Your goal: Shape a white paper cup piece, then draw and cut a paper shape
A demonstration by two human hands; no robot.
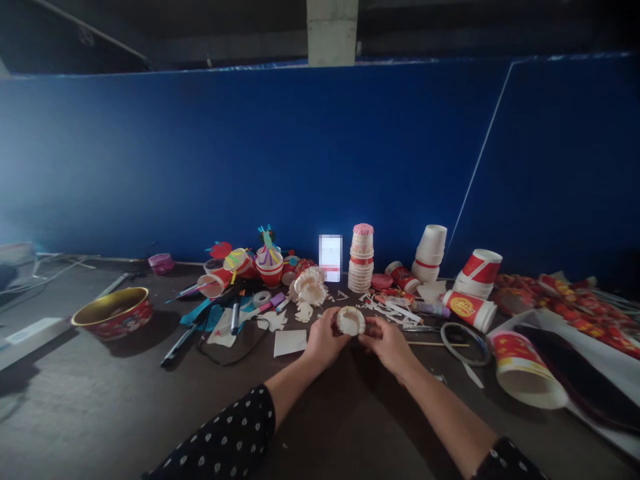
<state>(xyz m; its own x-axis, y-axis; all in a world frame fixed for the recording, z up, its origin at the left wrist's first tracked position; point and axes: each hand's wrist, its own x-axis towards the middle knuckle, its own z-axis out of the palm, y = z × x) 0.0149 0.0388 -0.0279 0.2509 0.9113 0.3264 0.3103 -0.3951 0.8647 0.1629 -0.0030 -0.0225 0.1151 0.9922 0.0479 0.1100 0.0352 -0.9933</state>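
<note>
Between my two hands, above the dark table, is a small round white paper piece (351, 321) with a ruffled rim, like a shallow cup or cup base. My left hand (324, 337) pinches its left edge between thumb and fingers. On the opposite side my right hand (384, 339) grips the right edge the same way. A flat white square of paper (291, 343) lies just left of my left hand. Behind it rests a bunch of white ruffled paper pieces (310, 288). White paper scraps (385, 308) are strewn behind my right hand.
A stack of paper cups (361, 260) stands behind my hands, beside a lit screen (330, 259). On the left are a red-and-gold bowl (114, 313) and markers (235, 317). To the right lie a coiled cable (465, 345), a tipped cup (525, 370) and a dark phone-like slab (575, 380).
</note>
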